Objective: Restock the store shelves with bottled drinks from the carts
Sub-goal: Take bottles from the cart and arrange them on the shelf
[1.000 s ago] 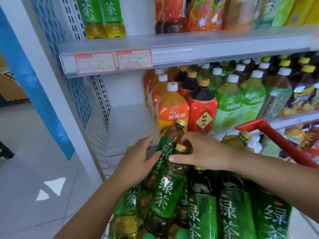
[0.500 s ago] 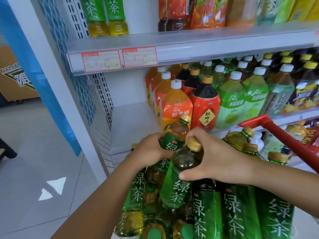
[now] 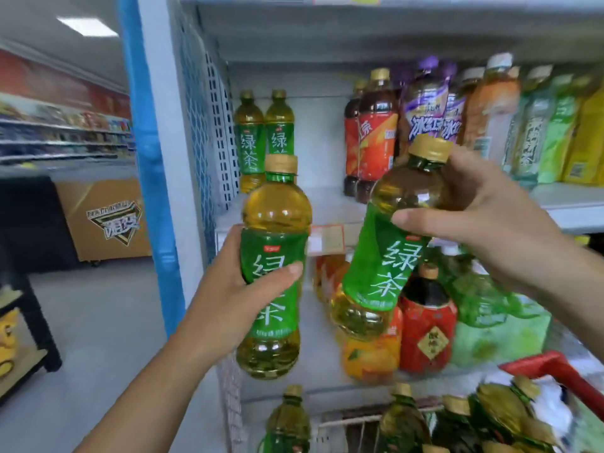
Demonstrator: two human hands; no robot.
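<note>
The left hand (image 3: 228,295) grips a green tea bottle (image 3: 274,217) upright, fingers curled round its label. The right hand (image 3: 490,223) grips a second bottle (image 3: 382,273), tilted, at its shoulder. Both bottles are in the air before the left end of the shelf (image 3: 555,207), above the cart (image 3: 549,364).

left hand (image 3: 225,295) gripping upright green tea bottle (image 3: 273,256), right hand (image 3: 503,230) gripping tilted bottle (image 3: 389,250)

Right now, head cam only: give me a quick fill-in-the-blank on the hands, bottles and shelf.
1. The left hand grips a green tea bottle held ____.
2. The right hand grips a second bottle, which is ____.
3. On the shelf behind them, ____ green-label bottles stand at its left end.
4. The cart handle is coloured ____.

Missing: upright; tilted; two; red.
</note>
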